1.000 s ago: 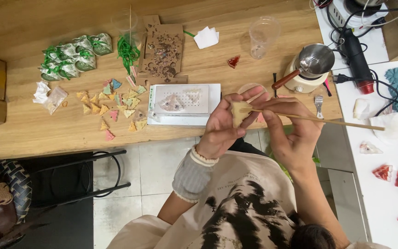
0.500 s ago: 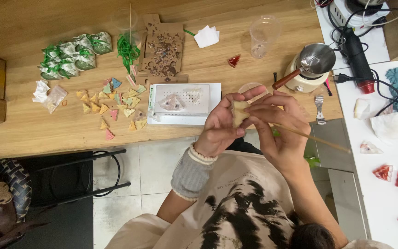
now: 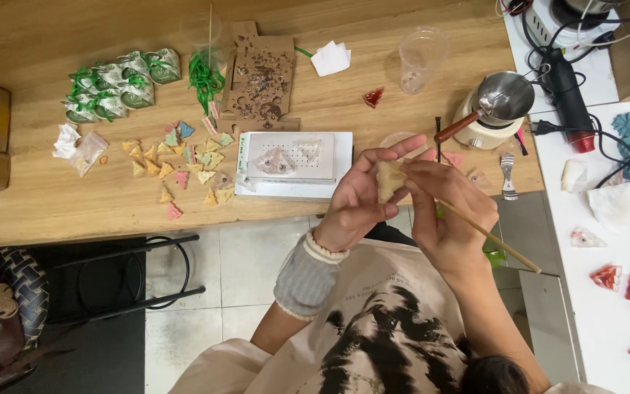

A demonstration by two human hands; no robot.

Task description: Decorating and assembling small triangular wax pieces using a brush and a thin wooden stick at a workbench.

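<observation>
I see left hand [image 3: 355,208] pinching triangle [image 3: 389,180] | right hand [image 3: 450,211] gripping stick [image 3: 490,237], fingertips on triangle | risk: hard pressing may crush triangle or slip it from pinch

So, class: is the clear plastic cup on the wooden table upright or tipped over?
Upright: the clear plastic cup stands on its base on the wooden table, rim facing up.

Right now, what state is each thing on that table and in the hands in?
Left hand: gripping the tan triangular piece.
Right hand: pinching that piece, holding a thin wooden stick.
Clear plastic cup: upright, looks empty.
Small metal pot: uncovered.
</observation>
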